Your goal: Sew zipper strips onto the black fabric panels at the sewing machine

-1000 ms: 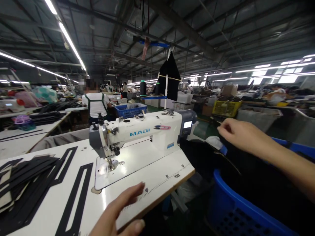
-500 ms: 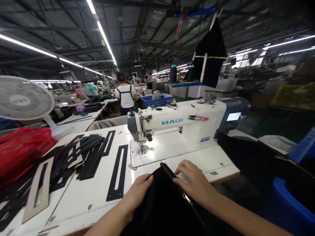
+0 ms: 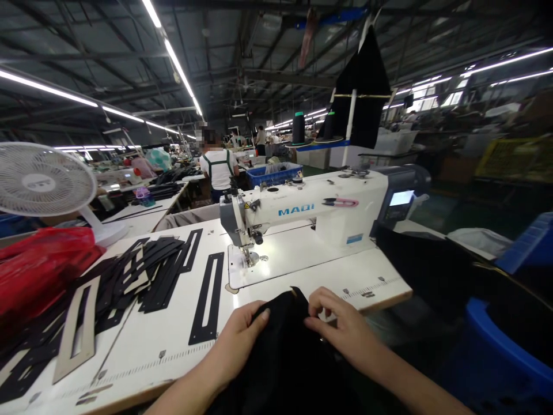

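Black fabric (image 3: pixel 287 351) hangs over the near table edge between my two hands. My left hand (image 3: pixel 242 331) pinches its upper left edge between thumb and fingers. On the right edge, my right hand (image 3: pixel 339 323) has thumb and fingers closed on the cloth beside its upper corner. A small gold glint shows at that corner; the zipper along this side is mostly hidden now. Just beyond the fabric stands a white sewing machine (image 3: pixel 294 210), its presser foot (image 3: pixel 249 259) over the plate with no cloth beneath. A black slotted strip (image 3: pixel 199 320) lies left of my left hand.
A pile of black slotted strips (image 3: pixel 162 276) and a beige slotted piece (image 3: pixel 71 351) lie to the left. Behind them are a red plastic bag (image 3: pixel 47 265) and a white fan (image 3: pixel 38 178). Pink-handled thread snips (image 3: pixel 341 202) rest on the machine. A blue bin (image 3: pixel 484 334) stands at right.
The fabric's right side has turned, so the gold zipper pull and teeth seen before are now mostly out of sight. Both hands keep their hold; the view has shifted slightly.
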Motion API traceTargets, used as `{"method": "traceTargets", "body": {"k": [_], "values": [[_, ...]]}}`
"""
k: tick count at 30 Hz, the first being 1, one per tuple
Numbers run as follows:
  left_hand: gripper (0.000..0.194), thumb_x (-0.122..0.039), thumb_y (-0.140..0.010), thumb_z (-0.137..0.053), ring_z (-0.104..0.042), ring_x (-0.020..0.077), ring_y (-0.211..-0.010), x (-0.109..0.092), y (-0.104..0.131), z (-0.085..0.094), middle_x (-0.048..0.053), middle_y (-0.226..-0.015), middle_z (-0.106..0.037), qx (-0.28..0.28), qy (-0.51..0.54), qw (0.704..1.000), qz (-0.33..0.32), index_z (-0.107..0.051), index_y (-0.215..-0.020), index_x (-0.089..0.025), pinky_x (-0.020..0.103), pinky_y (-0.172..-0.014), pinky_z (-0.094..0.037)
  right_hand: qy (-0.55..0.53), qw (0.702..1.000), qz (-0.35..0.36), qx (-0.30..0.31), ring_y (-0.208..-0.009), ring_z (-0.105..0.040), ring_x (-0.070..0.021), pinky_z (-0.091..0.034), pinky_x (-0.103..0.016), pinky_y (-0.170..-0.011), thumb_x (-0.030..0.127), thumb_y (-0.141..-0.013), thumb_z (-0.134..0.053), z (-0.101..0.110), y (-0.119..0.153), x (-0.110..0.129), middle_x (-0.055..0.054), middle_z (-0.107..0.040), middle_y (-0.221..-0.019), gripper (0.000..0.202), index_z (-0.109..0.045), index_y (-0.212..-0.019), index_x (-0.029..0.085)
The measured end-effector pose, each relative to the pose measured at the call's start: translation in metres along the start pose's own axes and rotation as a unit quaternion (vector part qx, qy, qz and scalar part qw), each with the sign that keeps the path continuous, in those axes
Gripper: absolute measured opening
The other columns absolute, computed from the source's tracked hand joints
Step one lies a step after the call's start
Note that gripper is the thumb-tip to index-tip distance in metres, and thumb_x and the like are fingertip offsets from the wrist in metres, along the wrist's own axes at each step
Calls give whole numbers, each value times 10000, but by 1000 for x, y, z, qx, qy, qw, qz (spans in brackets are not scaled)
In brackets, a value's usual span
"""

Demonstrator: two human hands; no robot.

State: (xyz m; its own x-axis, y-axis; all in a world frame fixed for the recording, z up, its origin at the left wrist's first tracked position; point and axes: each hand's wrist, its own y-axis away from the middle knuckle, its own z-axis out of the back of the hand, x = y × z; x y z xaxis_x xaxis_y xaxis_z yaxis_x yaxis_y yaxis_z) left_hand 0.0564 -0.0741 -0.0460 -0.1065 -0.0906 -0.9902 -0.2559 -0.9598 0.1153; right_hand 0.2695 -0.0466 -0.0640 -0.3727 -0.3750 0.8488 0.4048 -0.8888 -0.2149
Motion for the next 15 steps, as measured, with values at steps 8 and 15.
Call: {"method": "traceTargets", "body": {"k": [8, 15], "values": [[466, -546, -768, -579, -555, 234, -950, -59, -1, 11, 56, -1005, -639, 116, -129, 985, 8, -604, -1039, -167, 324, -844, -409, 32, 999, 4, 33, -646, -447, -138, -370, -252, -585, 362, -868, -423, 65, 19, 29, 18, -441, -683, 212, -425, -723, 208], [470, -559, -714, -618, -491, 274, -1062, -78, 25, 8, 60, -1215, -526, 83, -236, 965, -77, -577, -1036, -219, 344, -909, -372, 127, 990, 11, -65, -554, -417, -134, -332, -248, -517, 336, -880, -370, 59, 29, 35, 36, -407, -607, 179, -402, -743, 225]]}}
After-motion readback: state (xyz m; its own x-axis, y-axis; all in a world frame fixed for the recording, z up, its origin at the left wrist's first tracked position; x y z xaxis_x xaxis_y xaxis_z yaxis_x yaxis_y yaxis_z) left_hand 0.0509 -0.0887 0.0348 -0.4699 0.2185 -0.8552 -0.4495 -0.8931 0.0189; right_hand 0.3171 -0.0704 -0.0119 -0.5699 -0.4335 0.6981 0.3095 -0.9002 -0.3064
